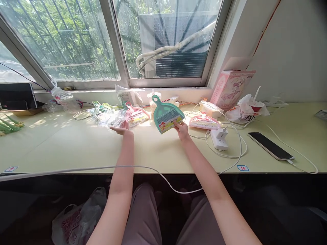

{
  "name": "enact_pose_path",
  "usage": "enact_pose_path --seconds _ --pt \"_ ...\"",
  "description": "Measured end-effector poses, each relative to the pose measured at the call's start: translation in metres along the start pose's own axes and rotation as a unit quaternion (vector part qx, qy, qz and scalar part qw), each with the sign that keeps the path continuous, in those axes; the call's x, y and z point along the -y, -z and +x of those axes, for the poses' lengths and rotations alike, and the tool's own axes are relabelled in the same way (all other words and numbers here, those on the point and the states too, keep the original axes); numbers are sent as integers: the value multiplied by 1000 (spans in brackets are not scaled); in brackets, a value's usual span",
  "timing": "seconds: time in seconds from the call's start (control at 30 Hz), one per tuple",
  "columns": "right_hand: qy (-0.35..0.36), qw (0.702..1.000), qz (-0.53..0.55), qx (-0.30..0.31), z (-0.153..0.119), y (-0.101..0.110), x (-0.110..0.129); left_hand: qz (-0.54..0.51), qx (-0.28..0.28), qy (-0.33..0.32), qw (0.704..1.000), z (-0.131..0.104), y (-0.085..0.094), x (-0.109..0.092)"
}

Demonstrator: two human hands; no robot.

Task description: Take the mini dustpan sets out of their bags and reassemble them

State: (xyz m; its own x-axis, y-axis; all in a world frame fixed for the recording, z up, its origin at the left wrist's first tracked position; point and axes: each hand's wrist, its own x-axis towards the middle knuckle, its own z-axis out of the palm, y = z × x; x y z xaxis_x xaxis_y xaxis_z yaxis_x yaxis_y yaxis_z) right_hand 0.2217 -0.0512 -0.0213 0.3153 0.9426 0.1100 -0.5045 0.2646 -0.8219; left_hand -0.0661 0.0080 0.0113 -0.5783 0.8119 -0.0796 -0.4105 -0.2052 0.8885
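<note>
A seated person (146,217) pinches a green dustpan (165,110) by its lower corner in the right hand (182,130), holding it over a pale desk (63,148). The left hand (124,129), fingers extended, gripping nothing, is near clear plastic wrapping (109,118) and a pink dustpan (135,110).

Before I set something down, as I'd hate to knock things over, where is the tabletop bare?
Bare tabletop: a broad stretch between the green items at far left and the left hand, and a smaller patch between the forearms. Crowded: the back, from the plastic wrapping to the pink box, and around the power strip.
</note>
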Motion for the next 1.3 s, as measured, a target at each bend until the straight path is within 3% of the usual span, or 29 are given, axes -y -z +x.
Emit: enact_pose_path --seconds 0.13,0.27,0.4,0.47,0.57,0.63,0.73,0.8,0.87,0.93,1.03,1.13,1.23,1.3 --pt "12 998 26 -51 1 1 -1 -43 51 101 993 -21 -20 9" --pt "6 994 51 -93 3 3 2 -49 136 38 989 -24 -25 6" --pt "-6 995 38 -90 3 3 2 -89 151 20 984 -21 -24 -4" --pt "-13 997 29 -72 3 1 -1 -76 212 50 973 -28 -28 -3" --pt "-24 999 24 -31 2 -2 -7 13 368 85 926 -48 -40 12" --pt "-38 999 6 7 4 -1 -10 77 418 78 902 -60 -48 28" --pt "-91 990 -92 62 9 8 -8 103 374 2 922 -71 -56 48" --pt "-99 967 -229 56 13 18 -4 101 320 -80 939 -72 -57 54" --pt "-29 919 -392 14 12 25 -1 109 267 -163 944 -73 -56 53" --pt "84 848 -523 -17 8 26 0 127 217 -223 942 -75 -53 48" --pt "210 770 -602 -8 -4 13 -1 160 181 -280 929 -85 -48 39" --pt "290 767 -571 45 -15 -8 -1 216 219 -340 889 -100 -44 37" --pt "319 800 -503 79 -22 -21 -2 281 329 -367 824 -116 -40 41" --pt "313 820 -476 57 -22 -23 0 301 389 -357 794 -123 -39 46"
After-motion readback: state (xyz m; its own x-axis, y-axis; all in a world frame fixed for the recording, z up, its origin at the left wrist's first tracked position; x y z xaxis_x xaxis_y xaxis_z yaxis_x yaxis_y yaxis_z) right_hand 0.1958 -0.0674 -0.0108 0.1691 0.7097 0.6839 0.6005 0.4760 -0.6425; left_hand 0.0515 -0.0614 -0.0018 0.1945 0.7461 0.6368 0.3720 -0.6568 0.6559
